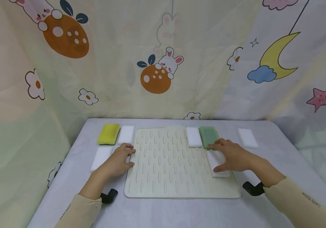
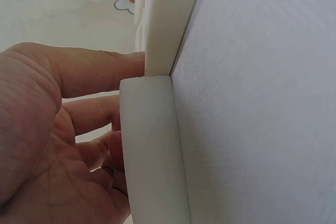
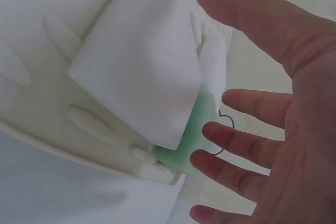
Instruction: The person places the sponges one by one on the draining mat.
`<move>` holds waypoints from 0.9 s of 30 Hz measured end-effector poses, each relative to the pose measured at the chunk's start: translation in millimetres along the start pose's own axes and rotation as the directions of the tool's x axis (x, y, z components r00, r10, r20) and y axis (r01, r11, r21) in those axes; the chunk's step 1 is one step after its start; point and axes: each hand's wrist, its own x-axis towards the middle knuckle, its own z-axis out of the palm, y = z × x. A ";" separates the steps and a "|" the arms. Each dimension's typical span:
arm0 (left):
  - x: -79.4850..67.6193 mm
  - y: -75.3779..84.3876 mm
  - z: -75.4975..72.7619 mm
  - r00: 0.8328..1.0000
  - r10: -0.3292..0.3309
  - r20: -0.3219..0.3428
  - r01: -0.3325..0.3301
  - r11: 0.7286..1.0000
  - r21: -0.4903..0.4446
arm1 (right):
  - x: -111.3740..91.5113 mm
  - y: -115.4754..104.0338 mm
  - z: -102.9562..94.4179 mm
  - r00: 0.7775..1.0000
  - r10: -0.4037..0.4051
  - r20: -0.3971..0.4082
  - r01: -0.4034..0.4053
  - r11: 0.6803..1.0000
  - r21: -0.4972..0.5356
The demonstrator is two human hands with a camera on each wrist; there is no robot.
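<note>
A cream draining mat (image 1: 168, 164) with raised oval ridges lies flat on the table. My left hand (image 1: 119, 160) is at its left edge, thumb and fingertips touching the rim; in the left wrist view a white sponge block (image 2: 152, 150) stands close by the fingers. Over the mat's right side, my right hand (image 1: 232, 155) spreads its fingers around a white sponge (image 1: 215, 160), which lies tilted on the ridges. The right wrist view has the thumb and fingers apart from that sponge (image 3: 142, 61). Behind it are a green sponge (image 1: 208, 136) and another white sponge (image 1: 194, 137).
Left of the mat lie a yellow sponge (image 1: 109, 134), a white sponge (image 1: 126, 134) and one more white sponge (image 1: 100, 157) beside the left forearm. A further white sponge (image 1: 247, 138) lies at the far right. A patterned cloth (image 1: 117, 72) hangs behind the table.
</note>
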 end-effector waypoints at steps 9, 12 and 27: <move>-0.1 0.8 -0.7 1.000 0.011 -0.002 -0.011 1.000 0.011 | -3.4 0.8 10.8 1.000 -0.011 0.022 0.011 1.000 0.009; -0.1 1.1 -0.8 1.000 0.007 -0.001 -0.007 1.000 0.009 | -3.9 0.8 12.4 0.999 -0.007 0.032 0.006 1.000 0.012; -0.6 1.6 -1.6 1.000 0.006 -0.001 -0.006 1.000 -0.001 | 0.5 -1.2 15.3 1.000 -0.003 0.021 0.004 1.000 -0.013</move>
